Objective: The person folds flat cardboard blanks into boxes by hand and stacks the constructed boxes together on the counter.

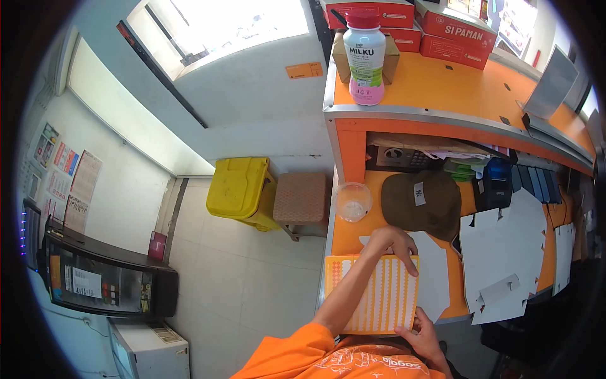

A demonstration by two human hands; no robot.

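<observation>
An orange-yellow sheet (360, 316) with rows of white, scalloped strips, like a sticker sheet, lies before my body at the counter's near left edge. My left hand (392, 242) reaches across it, its bent fingers holding the upper right corner and one digit pointing down along the right edge. At the lower right corner, my right hand (421, 335) grips the sheet with the thumb on top; its other fingers are partly hidden. White cut paper (434, 271) sits just right of the sheet.
On the orange counter are a clear plastic cup (353, 202), a brown cap (421, 201), and large white die-cut card sheets (505, 246). A MILKU bottle (366, 60) and red boxes (454, 38) stand on the raised shelf. Left are a yellow bin (237, 189) and a brown stool (301, 197).
</observation>
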